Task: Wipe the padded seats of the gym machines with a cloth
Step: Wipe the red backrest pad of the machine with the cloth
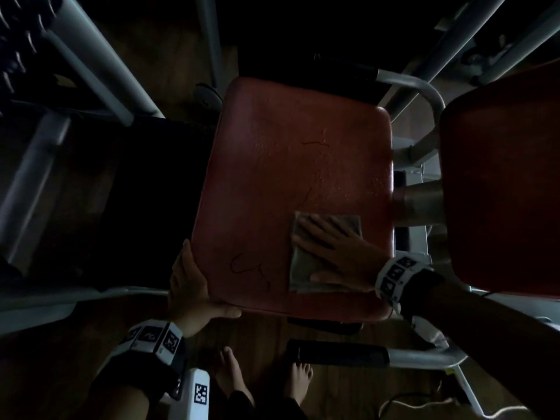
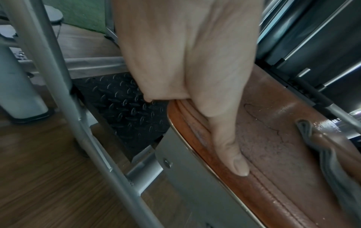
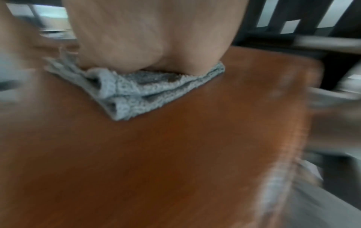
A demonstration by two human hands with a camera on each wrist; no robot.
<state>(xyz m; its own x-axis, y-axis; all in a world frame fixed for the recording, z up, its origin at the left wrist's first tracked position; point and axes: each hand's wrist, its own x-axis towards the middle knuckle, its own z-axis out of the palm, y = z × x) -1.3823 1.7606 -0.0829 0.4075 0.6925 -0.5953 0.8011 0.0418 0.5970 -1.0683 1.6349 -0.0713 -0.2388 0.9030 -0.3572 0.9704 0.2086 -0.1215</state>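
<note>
A reddish-brown padded seat (image 1: 281, 177) fills the middle of the head view, cracked and wet in spots. A folded grey cloth (image 1: 306, 265) lies on its near right part. My right hand (image 1: 327, 247) presses flat on the cloth with fingers spread and straight. In the right wrist view the cloth (image 3: 136, 91) bunches under my palm on the seat (image 3: 156, 154). My left hand (image 1: 191, 286) grips the seat's near left corner, with the thumb (image 2: 232, 154) lying along the seat edge (image 2: 263, 162) and the fingers curled underneath, hidden.
A second red pad (image 1: 500, 183) stands close on the right. Grey steel frame tubes (image 1: 91, 62) run on the left and behind, and a rail (image 1: 424, 356) below. A black tread plate (image 2: 125, 108) sits under the seat. My bare feet (image 1: 236, 377) stand on wooden floor.
</note>
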